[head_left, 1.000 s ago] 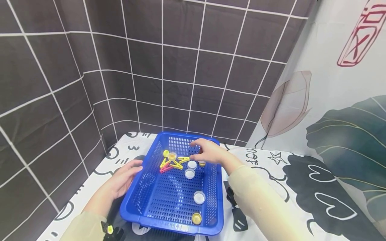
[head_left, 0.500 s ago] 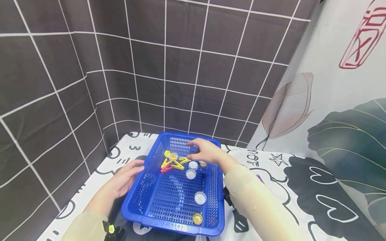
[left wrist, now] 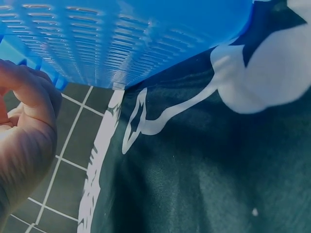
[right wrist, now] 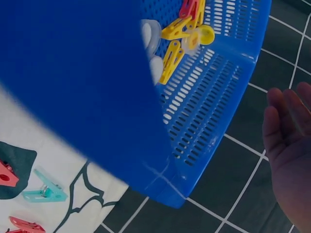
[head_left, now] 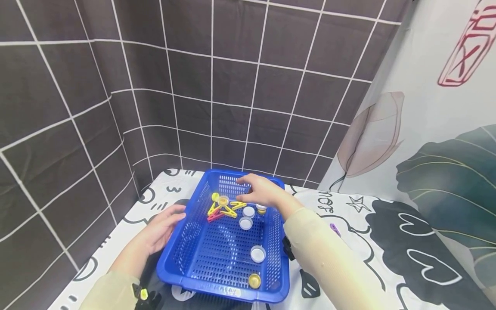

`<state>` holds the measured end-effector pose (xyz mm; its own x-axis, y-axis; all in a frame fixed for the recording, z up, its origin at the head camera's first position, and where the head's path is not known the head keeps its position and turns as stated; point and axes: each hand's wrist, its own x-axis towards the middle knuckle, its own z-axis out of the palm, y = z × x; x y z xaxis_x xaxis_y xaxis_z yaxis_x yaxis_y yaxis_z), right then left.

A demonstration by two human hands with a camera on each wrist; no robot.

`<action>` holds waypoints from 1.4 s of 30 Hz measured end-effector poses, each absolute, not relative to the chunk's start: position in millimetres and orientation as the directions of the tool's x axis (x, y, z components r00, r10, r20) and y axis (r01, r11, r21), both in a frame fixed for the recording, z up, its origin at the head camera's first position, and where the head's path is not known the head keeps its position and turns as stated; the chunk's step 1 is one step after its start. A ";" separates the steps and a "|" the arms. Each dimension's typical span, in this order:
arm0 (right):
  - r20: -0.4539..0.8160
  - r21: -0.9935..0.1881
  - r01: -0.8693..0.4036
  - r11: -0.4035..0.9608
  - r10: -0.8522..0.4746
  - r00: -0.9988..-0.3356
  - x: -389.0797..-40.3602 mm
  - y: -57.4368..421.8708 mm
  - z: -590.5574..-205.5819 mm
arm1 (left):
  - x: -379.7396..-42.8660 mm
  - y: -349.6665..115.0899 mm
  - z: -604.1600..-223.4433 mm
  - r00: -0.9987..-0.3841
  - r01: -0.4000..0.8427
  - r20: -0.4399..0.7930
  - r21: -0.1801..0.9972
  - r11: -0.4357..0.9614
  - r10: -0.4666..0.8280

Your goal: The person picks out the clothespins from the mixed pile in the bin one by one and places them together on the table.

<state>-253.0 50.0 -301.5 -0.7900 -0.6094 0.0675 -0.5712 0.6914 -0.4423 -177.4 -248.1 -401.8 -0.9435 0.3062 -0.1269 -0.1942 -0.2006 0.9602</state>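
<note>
A blue perforated basket (head_left: 207,289) stands on the patterned cloth. Its left rim is touched by the fingers of my left hand (head_left: 159,230), which lie fairly straight. Above the basket's far right part hovers my right hand (head_left: 263,192), fingers spread and a little bent; I see nothing in its grasp. Yellow clothespins (head_left: 229,212) and a red clothespin (head_left: 215,215) lie together in the far left part. Several round caps lie about the basket: a white cap (head_left: 246,223), another white cap (head_left: 258,254) and a yellow cap (head_left: 254,280) among them.
On the cloth right of the basket, a purple piece (head_left: 335,229) shows by my sleeve. The right wrist view has a turquoise clothespin (right wrist: 44,189) and a red clothespin (right wrist: 28,225) outside the basket. A dark tile-patterned curtain (head_left: 228,86) hangs behind.
My right hand has drifted slightly left and farther from me above the basket, fingers still spread. The purple piece has come into sight beside my sleeve. My left hand keeps its place on the rim.
</note>
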 end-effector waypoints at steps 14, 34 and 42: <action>0.056 -0.413 -0.589 0.695 -0.626 -0.778 -257.0 42.1 -301.2 | -179.5 -249.8 -399.5 -0.939 -0.201 -0.133 0.960 -0.193 0.317; 0.070 -0.506 -0.573 0.644 -0.632 -0.772 -261.3 19.9 -327.8 | -181.2 -249.7 -401.5 -0.942 -0.201 -0.139 0.963 -0.182 0.307; 0.042 -0.471 -0.572 0.672 -0.631 -0.775 -262.9 16.3 -339.4 | -180.4 -249.8 -400.3 -0.945 -0.206 -0.148 0.962 -0.180 0.292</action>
